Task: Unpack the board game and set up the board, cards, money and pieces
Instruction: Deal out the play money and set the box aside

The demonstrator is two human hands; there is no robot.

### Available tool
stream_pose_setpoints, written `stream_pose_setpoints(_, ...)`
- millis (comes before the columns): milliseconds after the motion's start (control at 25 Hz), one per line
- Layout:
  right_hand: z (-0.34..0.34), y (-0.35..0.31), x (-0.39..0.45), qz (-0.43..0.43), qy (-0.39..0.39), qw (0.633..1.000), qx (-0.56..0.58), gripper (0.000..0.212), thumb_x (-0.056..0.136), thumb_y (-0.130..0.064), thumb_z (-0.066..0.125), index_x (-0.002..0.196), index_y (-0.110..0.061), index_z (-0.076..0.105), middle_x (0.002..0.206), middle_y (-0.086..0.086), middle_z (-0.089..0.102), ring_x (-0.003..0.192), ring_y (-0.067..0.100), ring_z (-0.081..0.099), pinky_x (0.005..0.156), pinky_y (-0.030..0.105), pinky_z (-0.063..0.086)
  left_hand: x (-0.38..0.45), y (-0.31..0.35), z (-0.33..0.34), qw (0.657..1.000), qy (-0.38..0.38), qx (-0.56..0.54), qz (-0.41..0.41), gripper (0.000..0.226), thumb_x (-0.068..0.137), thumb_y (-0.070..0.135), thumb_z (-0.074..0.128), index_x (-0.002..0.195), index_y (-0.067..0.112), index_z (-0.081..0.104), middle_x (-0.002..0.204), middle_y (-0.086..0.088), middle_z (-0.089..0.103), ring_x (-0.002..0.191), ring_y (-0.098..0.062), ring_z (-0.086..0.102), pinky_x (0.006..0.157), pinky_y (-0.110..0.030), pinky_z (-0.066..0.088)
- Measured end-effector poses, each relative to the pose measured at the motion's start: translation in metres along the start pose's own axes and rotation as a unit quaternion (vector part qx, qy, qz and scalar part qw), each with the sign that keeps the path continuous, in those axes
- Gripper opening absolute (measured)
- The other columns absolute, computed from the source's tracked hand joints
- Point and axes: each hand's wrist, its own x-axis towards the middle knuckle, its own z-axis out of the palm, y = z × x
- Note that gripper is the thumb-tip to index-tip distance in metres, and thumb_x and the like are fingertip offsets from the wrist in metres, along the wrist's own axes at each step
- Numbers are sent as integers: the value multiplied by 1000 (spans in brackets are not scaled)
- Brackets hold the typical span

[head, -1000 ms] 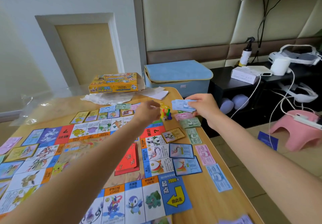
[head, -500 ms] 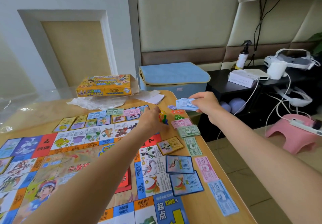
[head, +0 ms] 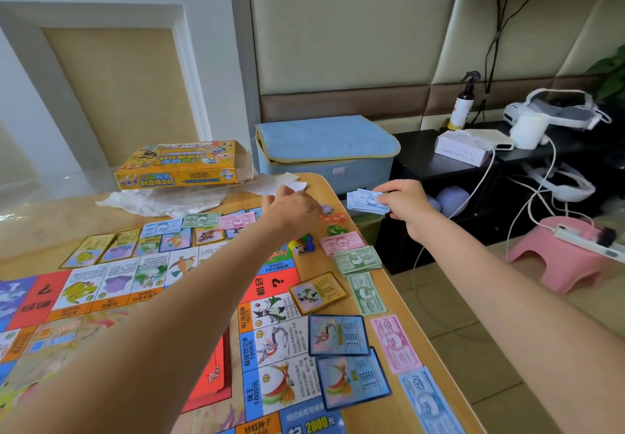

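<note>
The right hand (head: 400, 202) pinches a stack of blue paper banknotes (head: 367, 201), held just past the table's far right edge (head: 341, 197). The notes look thin, light and limp — likely to fan or slip, so grip the short end, thumb on top. The left hand (head: 292, 208) reaches toward the purple piece (head: 326, 209); its finger position cannot be determined — knuckles hide it.

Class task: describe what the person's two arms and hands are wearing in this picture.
Nothing is worn on either. The left hand and right hand are bare, with no glove, ring, watch or bracelet visible. Both forearms are uncovered to the frame edge; no sleeve shows.
</note>
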Motion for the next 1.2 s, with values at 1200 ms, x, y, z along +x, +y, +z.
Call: stream_pose_setpoints(1200, 51, -28, 16, 41, -17, 997, 64, 19, 93, 2, 43, 104, -4, 57, 106, 13, 52, 86, 30, 61, 65, 35, 58, 34, -17, -11, 997, 3, -5, 77, 40, 92, 7, 37, 114, 23, 67, 126, -2, 58, 118, -23, 47, 98, -35, 39)
